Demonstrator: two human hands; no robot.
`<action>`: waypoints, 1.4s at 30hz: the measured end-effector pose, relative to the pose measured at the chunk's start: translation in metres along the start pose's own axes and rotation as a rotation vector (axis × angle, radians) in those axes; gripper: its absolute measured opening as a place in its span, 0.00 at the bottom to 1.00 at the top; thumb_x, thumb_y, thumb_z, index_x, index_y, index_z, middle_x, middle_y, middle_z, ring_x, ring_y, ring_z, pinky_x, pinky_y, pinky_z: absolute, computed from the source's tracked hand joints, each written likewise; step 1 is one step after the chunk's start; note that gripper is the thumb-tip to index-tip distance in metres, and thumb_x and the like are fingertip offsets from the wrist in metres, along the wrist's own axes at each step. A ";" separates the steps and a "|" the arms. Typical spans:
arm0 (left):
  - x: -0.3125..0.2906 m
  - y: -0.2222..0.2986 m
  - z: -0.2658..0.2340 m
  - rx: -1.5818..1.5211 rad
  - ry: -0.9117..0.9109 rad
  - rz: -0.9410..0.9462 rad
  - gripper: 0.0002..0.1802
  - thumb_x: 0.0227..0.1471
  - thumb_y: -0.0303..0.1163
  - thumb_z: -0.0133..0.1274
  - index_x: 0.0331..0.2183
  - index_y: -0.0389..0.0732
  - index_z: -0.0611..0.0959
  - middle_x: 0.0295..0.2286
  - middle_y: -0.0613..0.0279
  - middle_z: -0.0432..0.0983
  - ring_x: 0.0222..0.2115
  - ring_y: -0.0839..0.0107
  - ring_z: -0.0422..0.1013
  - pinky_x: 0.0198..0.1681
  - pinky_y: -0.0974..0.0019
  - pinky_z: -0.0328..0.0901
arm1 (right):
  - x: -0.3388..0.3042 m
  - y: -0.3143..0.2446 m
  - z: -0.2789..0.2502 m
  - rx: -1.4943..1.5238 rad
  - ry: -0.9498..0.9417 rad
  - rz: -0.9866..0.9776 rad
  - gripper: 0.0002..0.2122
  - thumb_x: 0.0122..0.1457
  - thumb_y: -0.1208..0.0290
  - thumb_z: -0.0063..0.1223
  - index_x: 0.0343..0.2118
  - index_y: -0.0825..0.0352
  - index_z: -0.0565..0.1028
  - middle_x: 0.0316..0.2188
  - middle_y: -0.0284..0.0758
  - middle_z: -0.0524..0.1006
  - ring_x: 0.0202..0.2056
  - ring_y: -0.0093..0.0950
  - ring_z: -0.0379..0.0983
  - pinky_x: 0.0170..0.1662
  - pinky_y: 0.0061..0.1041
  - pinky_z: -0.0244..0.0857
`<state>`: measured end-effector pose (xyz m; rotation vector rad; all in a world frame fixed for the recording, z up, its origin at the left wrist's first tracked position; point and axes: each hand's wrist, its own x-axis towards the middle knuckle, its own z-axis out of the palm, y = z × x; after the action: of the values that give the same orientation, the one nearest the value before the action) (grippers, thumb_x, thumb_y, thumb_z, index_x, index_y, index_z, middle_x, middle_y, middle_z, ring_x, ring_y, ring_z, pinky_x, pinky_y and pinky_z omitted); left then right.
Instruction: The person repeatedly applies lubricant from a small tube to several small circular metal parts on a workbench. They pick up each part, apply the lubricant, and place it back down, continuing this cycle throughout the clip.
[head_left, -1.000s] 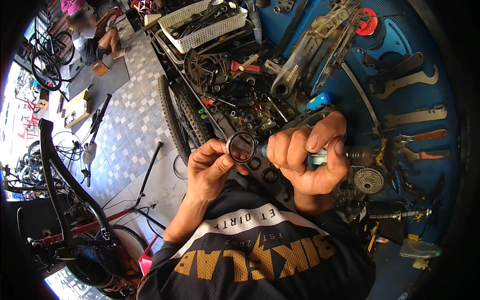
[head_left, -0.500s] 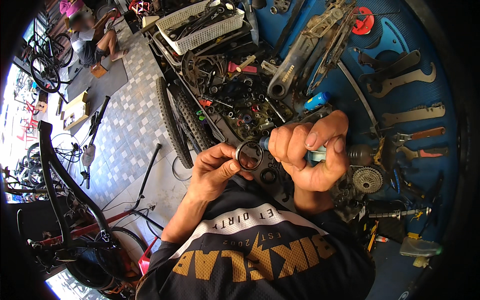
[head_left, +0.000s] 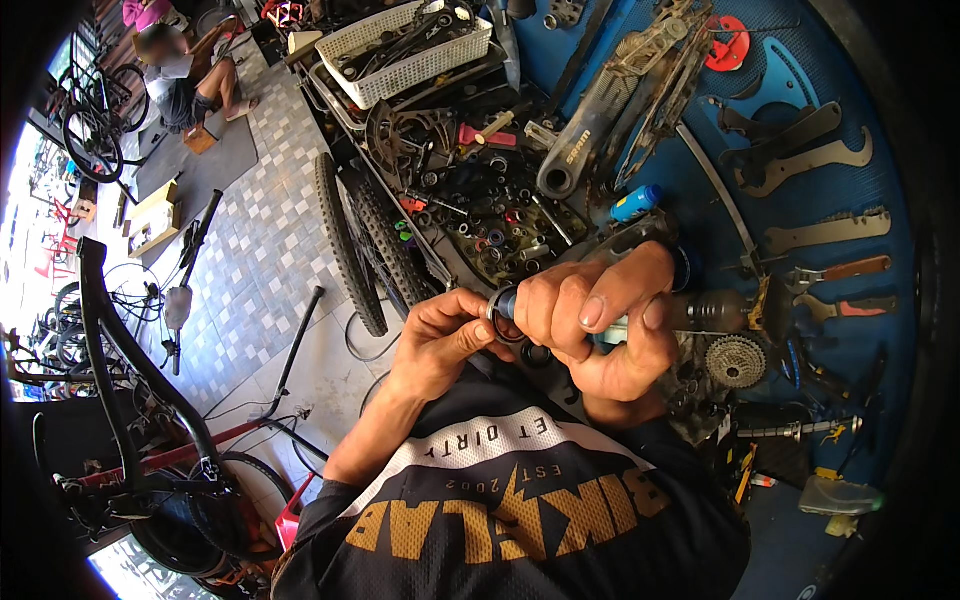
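A round metal bearing ring (head_left: 494, 318) is pinched between the thumb and fingers of my left hand (head_left: 432, 348), in front of my chest. My right hand (head_left: 605, 320) is closed around a squeeze tube; most of it is hidden, with a pale strip of its body showing between the fingers. The tube's dark blue tip (head_left: 508, 303) points left and overlaps the ring's opening. Whether the tip touches the metal I cannot tell.
A workbench holds loose small parts, a crank arm (head_left: 575, 160), a blue bottle (head_left: 636, 203), a cassette (head_left: 736, 360) and a white basket (head_left: 400, 55) of tools. Wrenches (head_left: 825, 235) lie on the right. Tyres (head_left: 350, 240) and a black bike frame (head_left: 130, 360) stand left. A person sits far left.
My right hand has moved left and slightly down, bringing the tube's tip from beside the ring to over its opening. The left hand still pinches the ring, which now appears turned more edge-on.
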<state>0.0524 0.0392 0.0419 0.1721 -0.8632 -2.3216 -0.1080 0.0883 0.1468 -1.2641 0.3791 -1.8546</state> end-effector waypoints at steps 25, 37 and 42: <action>-0.025 0.001 -0.041 -0.051 0.151 0.072 0.07 0.63 0.29 0.55 0.40 0.36 0.81 0.36 0.51 0.82 0.38 0.58 0.81 0.35 0.60 0.79 | -0.044 0.012 -0.069 -0.421 0.108 0.189 0.23 0.67 0.52 0.52 0.38 0.75 0.76 0.17 0.31 0.71 0.15 0.16 0.60 0.22 0.21 0.56; -0.052 0.017 -0.076 0.125 0.337 0.181 0.06 0.65 0.26 0.52 0.43 0.37 0.77 0.49 0.41 0.78 0.46 0.62 0.77 0.44 0.54 0.77 | -0.066 0.147 -0.203 -1.608 -0.146 0.653 0.10 0.56 0.71 0.62 0.42 0.55 0.81 0.37 0.34 0.77 0.39 0.39 0.78 0.42 0.37 0.72; -0.056 0.010 -0.076 0.136 0.365 0.174 0.05 0.65 0.26 0.52 0.42 0.38 0.77 0.49 0.41 0.78 0.45 0.63 0.78 0.43 0.55 0.77 | -0.048 0.170 -0.214 -1.713 -0.379 0.749 0.11 0.58 0.68 0.62 0.44 0.52 0.82 0.41 0.35 0.75 0.40 0.38 0.79 0.44 0.38 0.73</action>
<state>0.1265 0.0273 -0.0159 0.5391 -0.8119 -1.9866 -0.2086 -0.0196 -0.0884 -1.9424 2.0943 -0.2926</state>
